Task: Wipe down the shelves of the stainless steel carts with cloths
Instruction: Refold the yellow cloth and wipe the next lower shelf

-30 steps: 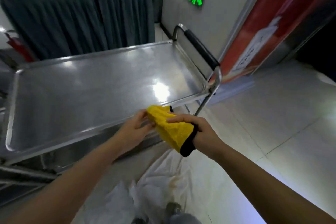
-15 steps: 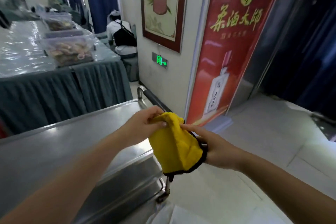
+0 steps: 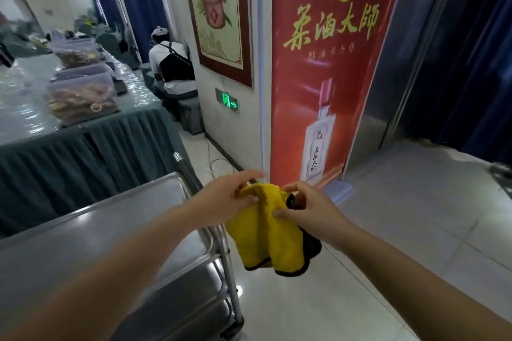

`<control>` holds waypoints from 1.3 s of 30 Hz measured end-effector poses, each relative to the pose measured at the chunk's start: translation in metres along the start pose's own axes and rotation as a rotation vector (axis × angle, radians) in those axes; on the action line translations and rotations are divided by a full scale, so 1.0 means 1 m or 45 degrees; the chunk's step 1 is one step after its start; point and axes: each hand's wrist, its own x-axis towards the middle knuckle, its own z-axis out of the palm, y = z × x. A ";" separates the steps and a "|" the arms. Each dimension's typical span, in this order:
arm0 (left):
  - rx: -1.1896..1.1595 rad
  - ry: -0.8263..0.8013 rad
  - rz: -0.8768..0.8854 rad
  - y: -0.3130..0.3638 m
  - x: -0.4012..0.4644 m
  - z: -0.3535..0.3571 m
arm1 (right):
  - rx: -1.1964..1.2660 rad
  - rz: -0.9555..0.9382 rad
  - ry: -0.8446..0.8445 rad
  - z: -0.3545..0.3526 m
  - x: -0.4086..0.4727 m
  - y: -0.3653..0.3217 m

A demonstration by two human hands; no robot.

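A yellow cloth with a black edge hangs in the air beyond the right end of the stainless steel cart. My left hand pinches its top left corner, and my right hand pinches the top right part. The cloth droops below both hands, partly unfolded. The cart's top shelf lies at lower left, with lower shelves and a black-gripped handle at its right end.
A long table with a grey skirt and plastic food boxes stands behind the cart. A person sits by the wall farther back. A red banner leans on the wall ahead. Tiled floor spreads to the right.
The view has risen from the cart top toward the hallway. Both hands have lifted the cloth and pulled it apart, so it hangs more unfolded than before.
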 end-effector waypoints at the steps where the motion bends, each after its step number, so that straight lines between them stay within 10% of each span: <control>1: 0.020 -0.015 -0.012 -0.004 0.013 0.002 | -0.001 -0.010 0.015 -0.004 0.012 0.007; 15: 0.250 -0.199 -0.244 -0.136 0.205 -0.012 | -0.145 -0.233 0.000 -0.052 0.271 0.060; 23: -0.141 -0.096 -0.616 -0.205 0.262 -0.036 | -0.253 -0.448 -0.173 -0.052 0.415 0.046; 39: -0.951 0.984 -1.463 -0.253 0.297 -0.098 | -0.290 -0.844 -0.834 0.047 0.597 0.014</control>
